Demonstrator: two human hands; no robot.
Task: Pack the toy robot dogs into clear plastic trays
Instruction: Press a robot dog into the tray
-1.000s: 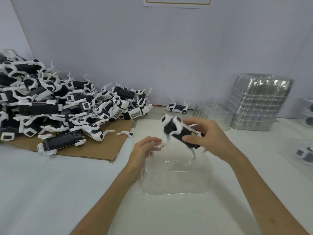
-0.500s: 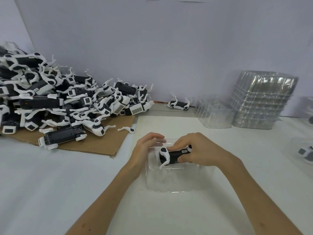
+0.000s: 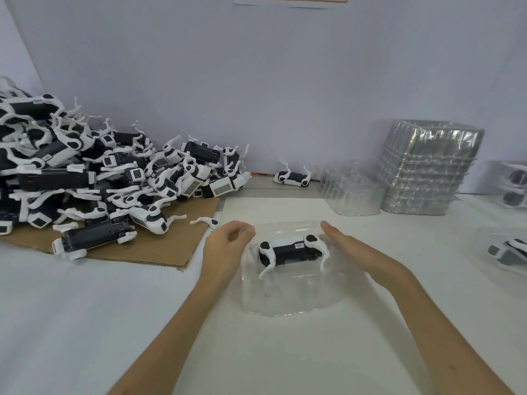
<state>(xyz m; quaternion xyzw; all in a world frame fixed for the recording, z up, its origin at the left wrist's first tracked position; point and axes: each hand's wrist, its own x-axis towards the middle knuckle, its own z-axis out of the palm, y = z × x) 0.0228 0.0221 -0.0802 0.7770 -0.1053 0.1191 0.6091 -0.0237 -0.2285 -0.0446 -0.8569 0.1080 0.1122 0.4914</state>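
Hands flank the clear plastic tray (image 3: 291, 307) on the white table (image 3: 285, 354). The left hand (image 3: 228, 248) sits at the tray's left edge, its fingers loosely curled with nothing in them. Whether its fingertips touch the rim is hard to tell through the clear plastic. The right hand (image 3: 352, 250) lies along the tray's right side, fingers straight and together, also holding nothing. The toy robot dog (image 3: 289, 250) lies in the tray between them, its black body running left to right and its white legs toward the viewer. A second ago the right hand held this dog in the air above the tray. Half a second ago it gripped the dog down inside the tray, and since then it has let go and drawn aside.
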